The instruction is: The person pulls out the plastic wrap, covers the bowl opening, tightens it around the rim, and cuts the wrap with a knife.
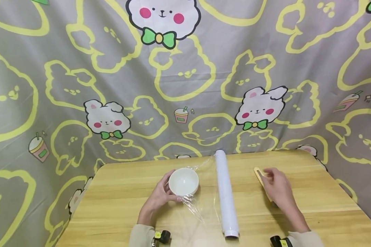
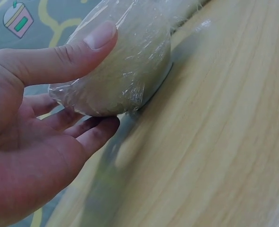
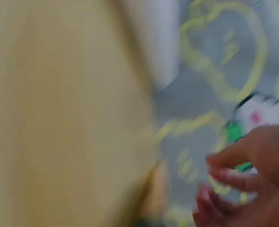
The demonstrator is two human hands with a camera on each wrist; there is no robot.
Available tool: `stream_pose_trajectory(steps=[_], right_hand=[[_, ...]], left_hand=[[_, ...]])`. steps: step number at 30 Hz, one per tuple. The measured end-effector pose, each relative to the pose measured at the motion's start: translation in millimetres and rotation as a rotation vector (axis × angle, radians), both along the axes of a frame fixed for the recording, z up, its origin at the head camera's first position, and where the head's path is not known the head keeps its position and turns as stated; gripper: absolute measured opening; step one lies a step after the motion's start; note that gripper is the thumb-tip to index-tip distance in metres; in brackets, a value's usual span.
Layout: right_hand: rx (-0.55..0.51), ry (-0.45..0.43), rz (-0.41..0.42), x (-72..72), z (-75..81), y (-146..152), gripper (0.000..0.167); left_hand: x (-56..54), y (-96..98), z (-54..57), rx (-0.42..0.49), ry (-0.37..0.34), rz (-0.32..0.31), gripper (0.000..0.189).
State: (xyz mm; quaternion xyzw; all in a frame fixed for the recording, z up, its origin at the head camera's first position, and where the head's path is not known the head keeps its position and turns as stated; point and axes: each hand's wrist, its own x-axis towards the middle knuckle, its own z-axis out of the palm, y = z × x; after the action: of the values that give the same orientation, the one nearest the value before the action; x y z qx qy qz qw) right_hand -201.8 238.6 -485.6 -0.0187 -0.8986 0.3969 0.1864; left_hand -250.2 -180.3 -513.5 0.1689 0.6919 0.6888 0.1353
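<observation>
In the head view a small white bowl (image 1: 183,181) stands left of the middle, its mouth up. My left hand (image 1: 159,193) holds its left side, thumb toward the front. From the left wrist view, clear cling film (image 2: 125,52) wraps the bowl's outside under my thumb, with the fingers lower on the wall. Loose film (image 1: 193,207) trails off the bowl toward the roll. On the right, my right hand (image 1: 279,188) is over a yellow utility knife (image 1: 259,175), hiding part of it. The blurred right wrist view shows the fingers (image 3: 229,177) loosely bent, apart from the knife.
A long roll of cling film (image 1: 225,192) lies front to back between my hands, its far end near the table's back edge. Behind the wooden table (image 1: 111,206) hangs a grey patterned cloth (image 1: 204,85), which also runs along both sides.
</observation>
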Motion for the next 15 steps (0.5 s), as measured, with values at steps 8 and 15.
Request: stream_pose_trajectory(steps=[8, 15], right_hand=[[-0.438, -0.13, 0.606, 14.1, 33.5, -96, 0.02], [-0.415, -0.213, 0.67, 16.6, 25.9, -104, 0.02]], left_hand=[[0.6, -0.3, 5.1, -0.005, -0.016, 0.008, 0.113], [1.1, 1.9, 2.6, -0.011, -0.026, 0.008, 0.114]])
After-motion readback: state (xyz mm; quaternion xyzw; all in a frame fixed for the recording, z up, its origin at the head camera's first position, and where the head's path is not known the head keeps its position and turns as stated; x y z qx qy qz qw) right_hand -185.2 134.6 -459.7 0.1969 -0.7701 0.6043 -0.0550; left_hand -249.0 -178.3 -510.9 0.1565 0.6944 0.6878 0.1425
